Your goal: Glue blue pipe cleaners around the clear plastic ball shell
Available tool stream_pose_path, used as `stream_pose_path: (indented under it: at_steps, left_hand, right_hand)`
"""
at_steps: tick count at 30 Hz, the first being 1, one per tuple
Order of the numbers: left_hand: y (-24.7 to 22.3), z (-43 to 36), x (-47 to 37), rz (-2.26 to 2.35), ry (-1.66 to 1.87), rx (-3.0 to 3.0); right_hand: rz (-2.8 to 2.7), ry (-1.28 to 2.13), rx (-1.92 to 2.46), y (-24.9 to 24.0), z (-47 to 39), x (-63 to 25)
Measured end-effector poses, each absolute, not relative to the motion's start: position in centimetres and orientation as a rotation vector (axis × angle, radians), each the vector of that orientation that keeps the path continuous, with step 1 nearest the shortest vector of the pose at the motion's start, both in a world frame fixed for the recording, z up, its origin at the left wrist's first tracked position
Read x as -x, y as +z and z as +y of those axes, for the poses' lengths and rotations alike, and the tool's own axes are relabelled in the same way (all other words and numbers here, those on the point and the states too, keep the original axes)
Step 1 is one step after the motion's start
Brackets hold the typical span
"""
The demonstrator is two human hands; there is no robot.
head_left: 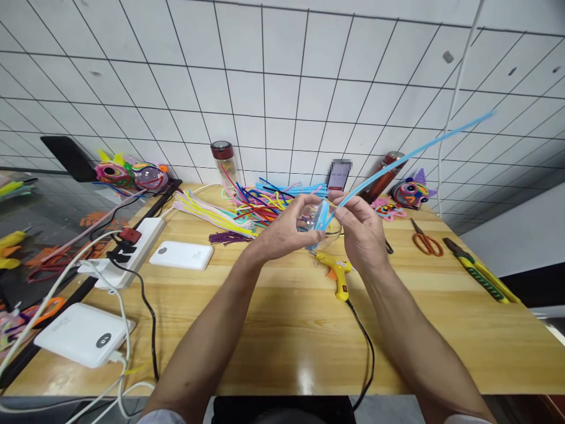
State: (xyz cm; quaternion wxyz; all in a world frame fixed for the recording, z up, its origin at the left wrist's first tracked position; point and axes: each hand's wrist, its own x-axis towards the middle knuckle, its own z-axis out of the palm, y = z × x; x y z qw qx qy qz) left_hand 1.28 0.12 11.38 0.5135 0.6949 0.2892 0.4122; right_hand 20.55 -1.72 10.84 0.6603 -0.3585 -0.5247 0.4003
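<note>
My left hand (280,232) grips a clear plastic piece (311,216); my right hand (365,235) pinches a blue pipe cleaner (408,157), apparently mid-wrap (steady tension needed).

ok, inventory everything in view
fuzzy stems: many, mixed, back
held stem: one, light blue, centre
clear piece: one, transparent, centre
glue gun: one, yellow, centre
power strip: one, white, left
power banks: two, white, left
scissors: one, orange-handled, right
pliers: one, green-yellow, right
bottles: two, clear/red, back
phone: one, dark, back
slab: one, black, back left
figures: three, multicoloured, back
cables: several, black/white, left
far-left clutter: several, mixed
table: one, wooden, centre
wall: one, white, back
hands: two, bare, centre
</note>
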Motion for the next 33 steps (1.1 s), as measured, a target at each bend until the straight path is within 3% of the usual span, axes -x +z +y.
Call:
stream_pose_path:
  at_steps: [33]
  left_hand:
    - [11.74, -0.57, -1.16, 0.556, 0.85, -1.717]
  right_hand:
    - [-1.26, 0.726, 0.851, 9.91, -1.17, -20.6]
